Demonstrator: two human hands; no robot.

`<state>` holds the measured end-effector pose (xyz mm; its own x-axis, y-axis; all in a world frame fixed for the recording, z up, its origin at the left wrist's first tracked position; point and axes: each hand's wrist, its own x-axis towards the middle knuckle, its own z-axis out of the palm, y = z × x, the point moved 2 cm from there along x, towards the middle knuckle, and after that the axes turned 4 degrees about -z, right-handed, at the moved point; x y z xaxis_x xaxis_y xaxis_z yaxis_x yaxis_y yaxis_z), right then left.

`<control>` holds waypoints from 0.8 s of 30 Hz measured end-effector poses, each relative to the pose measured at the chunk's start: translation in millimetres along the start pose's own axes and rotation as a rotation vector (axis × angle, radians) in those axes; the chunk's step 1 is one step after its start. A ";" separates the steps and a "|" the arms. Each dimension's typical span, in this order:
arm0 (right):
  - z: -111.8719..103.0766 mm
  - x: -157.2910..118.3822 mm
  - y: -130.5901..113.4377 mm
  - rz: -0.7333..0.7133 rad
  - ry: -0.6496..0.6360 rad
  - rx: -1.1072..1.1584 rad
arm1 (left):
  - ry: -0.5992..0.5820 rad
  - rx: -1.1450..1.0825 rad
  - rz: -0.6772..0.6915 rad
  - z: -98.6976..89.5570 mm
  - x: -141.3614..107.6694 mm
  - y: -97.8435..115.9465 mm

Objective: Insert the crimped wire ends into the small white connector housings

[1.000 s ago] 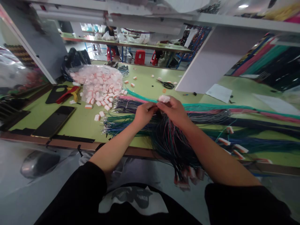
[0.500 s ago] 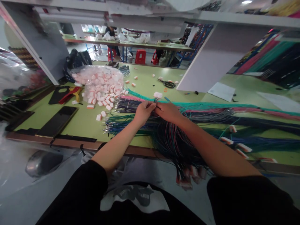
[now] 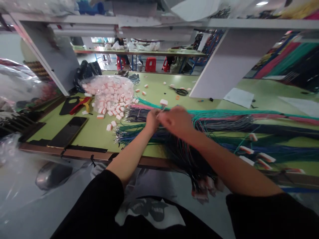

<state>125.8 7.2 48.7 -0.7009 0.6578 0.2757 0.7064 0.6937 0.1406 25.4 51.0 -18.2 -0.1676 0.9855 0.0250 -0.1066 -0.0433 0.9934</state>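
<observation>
My left hand (image 3: 153, 120) is closed on wires just below a white connector (image 3: 163, 102), which stands up above the fingers. Beside it on the right, my right hand (image 3: 176, 120) is blurred, its fingers bent near the same wires; whether they grip anything is unclear. Beneath both hands lie bundles of green, pink, dark and blue wires (image 3: 219, 114) across the table. A dark bunch of wires (image 3: 185, 154) hangs over the front edge, with connectors (image 3: 203, 191) at its ends. Left of my hands, a clear bag (image 3: 107, 88) spills white-and-orange connectors (image 3: 119, 108).
A phone (image 3: 67, 132), red-and-yellow pliers (image 3: 81, 104) and a black pad lie at the left. Black scissors (image 3: 179, 91) lie behind my hands. Upright shelf panels (image 3: 216, 66) rise at both sides. Several connectors (image 3: 265, 159) lie at the right. A person is partly visible far back.
My right hand has turned and lifted slightly, now blurred, while my left hand stays at the wires under the connector. The whole view has shifted a little.
</observation>
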 end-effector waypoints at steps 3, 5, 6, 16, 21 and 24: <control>-3.3 7.5 56.5 0.278 0.220 0.116 | -0.033 0.217 0.128 5.2 -10.1 6.2; 5.2 8.4 83.9 0.348 0.236 0.433 | -0.061 0.458 0.203 9.9 -15.6 7.5; 10.8 7.3 91.2 0.359 0.237 0.589 | -0.071 0.565 0.226 12.0 -17.4 7.2; 15.8 -25.6 62.3 0.483 0.387 1.002 | -0.326 0.468 0.006 11.4 -21.1 9.5; -7.3 -41.3 84.3 0.493 0.345 1.034 | -0.403 -0.089 -0.084 8.3 -22.5 8.9; -7.4 -42.1 124.5 0.544 0.433 0.944 | -0.326 -0.053 0.171 18.5 -36.6 10.0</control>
<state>244.0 63.7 61.5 -0.1089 0.9064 0.4082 0.4217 0.4140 -0.8067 48.7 17.6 -7.1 0.1330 0.9634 0.2327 -0.1560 -0.2115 0.9648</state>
